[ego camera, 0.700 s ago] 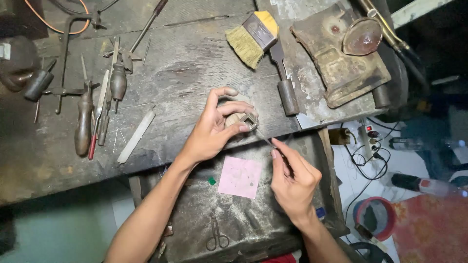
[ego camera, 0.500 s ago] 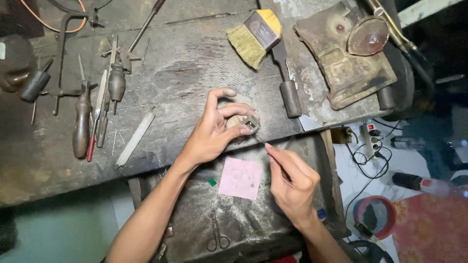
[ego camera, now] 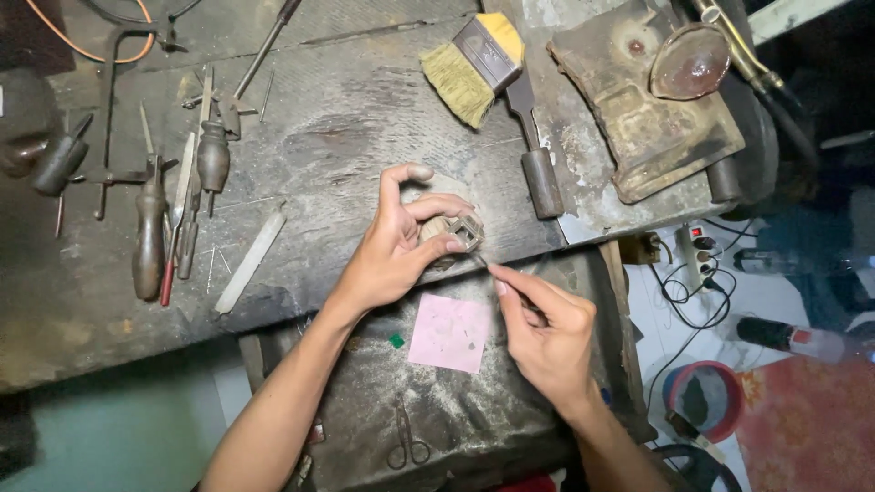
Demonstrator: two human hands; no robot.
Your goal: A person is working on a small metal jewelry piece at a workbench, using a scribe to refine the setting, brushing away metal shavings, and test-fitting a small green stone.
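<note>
My left hand point(ego camera: 396, 246) grips a small square metal piece point(ego camera: 466, 231) against a wooden peg at the front edge of the worn workbench point(ego camera: 346, 137). My right hand point(ego camera: 545, 328) pinches a thin pointed tool point(ego camera: 483, 263) whose tip reaches up to the metal piece. A pink square of paper point(ego camera: 450, 333) lies just below both hands on the grey tray surface point(ego camera: 456, 419), with a tiny green bit point(ego camera: 396, 341) beside it.
Files and wooden-handled tools point(ego camera: 150, 239) lie at the left of the bench. A brush point(ego camera: 474, 68) and a dark handle point(ego camera: 540, 178) sit at the top middle, a rusty block with a dish point(ego camera: 661, 100) at the right. Small scissors point(ego camera: 406, 442) rest below. Cables and a power strip point(ego camera: 700, 260) are on the floor.
My right hand has shifted slightly, bringing the tool tip closer to the metal piece. My left hand keeps its hold at the peg.
</note>
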